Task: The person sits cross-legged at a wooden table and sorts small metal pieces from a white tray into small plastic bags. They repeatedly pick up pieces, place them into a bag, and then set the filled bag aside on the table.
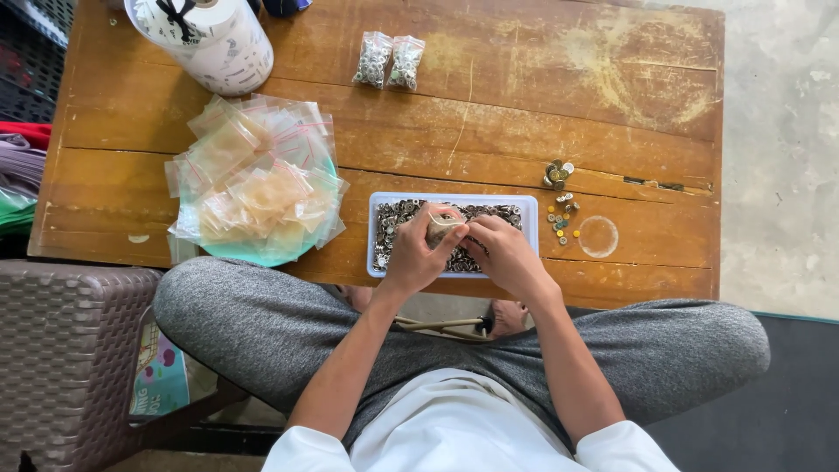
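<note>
Both hands meet over a white tray of small metal rings: left hand and right hand pinch a small clear bag between closed fingers. Beyond, empty bags pile on a teal plate; farther off, two filled bags lie on the wooden table.

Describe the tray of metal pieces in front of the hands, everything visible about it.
The tray is a shallow, pale rectangle, seemingly plastic, lying flat near the front edge of the worn wooden table. Small silvery ring-like metal pieces fill it. The left hand and right hand hover over its middle, together holding a small clear bag.
</note>
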